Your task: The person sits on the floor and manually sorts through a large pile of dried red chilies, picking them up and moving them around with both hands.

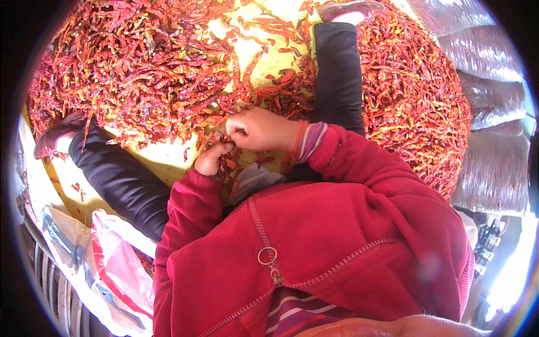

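Observation:
My left hand (pixel 209 159) is closed around a few dried red chilies (pixel 227 165), which poke out below its fingers. Right beside it, my right hand (pixel 259 129) is curled with its fingertips pinched together against the chilies at the left fingers. Whether it grips a stem or a whole pod is hidden by the knuckles. Both hands are close together in front of my body, between my spread legs. Just beyond them spreads a wide heap of dried red chilies (pixel 151 70) on a yellow sheet (pixel 272 59).
Another large chili heap (pixel 412 106) lies beyond my right leg (pixel 338 73). Shiny clear plastic bags (pixel 488 168) line the right edge. A white and red plastic bag (pixel 120 264) lies at lower left, near my left leg (pixel 120 177). Grey cloth (pixel 255 181) sits below my hands.

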The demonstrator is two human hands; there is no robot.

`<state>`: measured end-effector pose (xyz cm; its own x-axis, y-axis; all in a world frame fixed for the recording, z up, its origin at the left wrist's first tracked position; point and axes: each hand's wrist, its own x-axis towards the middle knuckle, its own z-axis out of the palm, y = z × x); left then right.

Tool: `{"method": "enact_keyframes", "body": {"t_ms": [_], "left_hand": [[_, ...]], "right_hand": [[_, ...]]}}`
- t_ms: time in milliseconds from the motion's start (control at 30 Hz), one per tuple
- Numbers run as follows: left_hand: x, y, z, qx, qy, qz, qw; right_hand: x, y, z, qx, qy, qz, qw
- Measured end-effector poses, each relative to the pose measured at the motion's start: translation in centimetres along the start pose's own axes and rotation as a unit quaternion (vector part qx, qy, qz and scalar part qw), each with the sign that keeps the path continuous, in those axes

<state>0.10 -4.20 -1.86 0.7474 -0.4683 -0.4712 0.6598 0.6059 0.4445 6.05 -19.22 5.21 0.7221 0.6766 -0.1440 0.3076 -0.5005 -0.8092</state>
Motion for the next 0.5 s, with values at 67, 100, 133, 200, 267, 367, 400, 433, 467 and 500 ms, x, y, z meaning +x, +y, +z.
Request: {"method": "enact_keyframes", "body": {"t_ms": [67,100,133,200,267,367,400,433,467,500], "left_hand": [[-0.3,0.2,0.1,-0.01,-0.031,-0.009,0.999],[-0.6,0.6,0.2,-0.027,-0.068,-0.024,0.997],[-0.7,0.9,0.2,-0.044,-0.105,-0.039,0.993],[-0.7,0.8,0.1,-0.027,-0.062,-0.021,0.997],[-0.4,0.4,0.5,-0.004,-0.001,0.003,1.0],[-0.8,2.1,1.5,0.022,-0.022,-0.024,0.999],[-0.7,2.2,1.1,0.012,-0.024,-0.033,0.999],[-0.7,2.2,1.1,0.01,0.009,-0.038,0.999],[-0.4,2.1,1.1,0.0,-0.003,-0.04,0.999],[-0.3,1.9,0.7,-0.011,-0.006,-0.035,0.999]], "right_hand": [[-0.2,-0.3,0.8,-0.015,-0.012,0.013,1.0],[-0.2,-0.2,1.1,-0.021,-0.01,0.007,1.0],[-0.1,-0.1,1.2,-0.028,-0.007,0.0,1.0],[-0.1,0.0,1.3,-0.006,-0.02,-0.005,1.0],[0.1,0.1,0.8,0.024,-0.051,-0.022,0.998],[0.3,1.5,-1.2,0.177,-0.113,-0.008,0.978],[0.5,2.3,-2.5,0.14,-0.128,0.015,0.982],[0.7,3.4,-3.7,0.138,-0.067,-0.015,0.988],[1.0,6.0,-4.7,0.137,-0.024,0.044,0.989],[2.0,7.4,-6.7,0.059,0.015,0.057,0.997]]}}
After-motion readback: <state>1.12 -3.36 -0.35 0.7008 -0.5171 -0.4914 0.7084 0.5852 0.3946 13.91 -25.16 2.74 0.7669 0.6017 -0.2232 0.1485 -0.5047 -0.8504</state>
